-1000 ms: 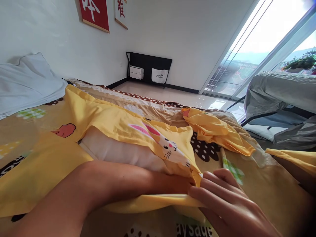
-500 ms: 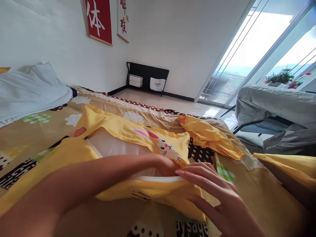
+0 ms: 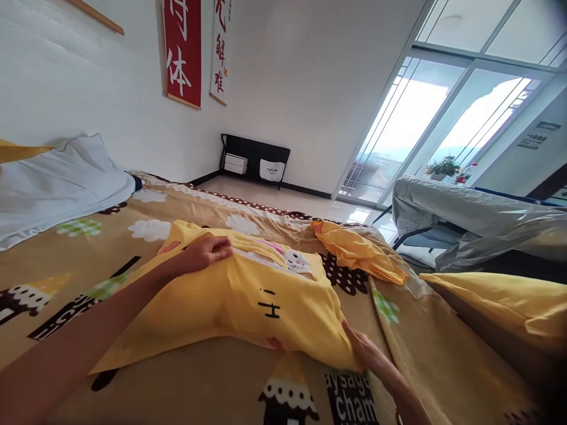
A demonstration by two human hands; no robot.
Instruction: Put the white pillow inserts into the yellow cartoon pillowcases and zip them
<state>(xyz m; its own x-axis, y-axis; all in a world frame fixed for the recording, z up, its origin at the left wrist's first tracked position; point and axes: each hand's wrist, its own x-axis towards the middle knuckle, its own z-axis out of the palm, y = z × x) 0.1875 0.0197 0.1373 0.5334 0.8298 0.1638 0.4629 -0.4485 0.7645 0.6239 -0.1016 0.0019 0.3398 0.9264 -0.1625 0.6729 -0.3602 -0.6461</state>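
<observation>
A pillow in a yellow pillowcase (image 3: 248, 307) with a rabbit print lies on the bed in front of me. My left hand (image 3: 206, 252) rests on its far left corner, fingers curled over the fabric. My right hand (image 3: 367, 353) is at the near right corner, fingers tucked under the pillowcase edge. The white inner pillow is now covered by the yellow fabric.
A brown patterned bedspread (image 3: 66, 277) covers the bed. A second yellow pillowcase (image 3: 354, 251) lies crumpled beyond, another yellow pillow (image 3: 500, 304) at right. A white pillow (image 3: 57, 183) lies far left. A covered table (image 3: 469, 221), glass doors and a black shelf (image 3: 254, 159) stand beyond.
My left arm came out of the pillowcase opening and moved to the far corner. The opening closed over the white pillow. My right hand slid to the near right corner. The view rose.
</observation>
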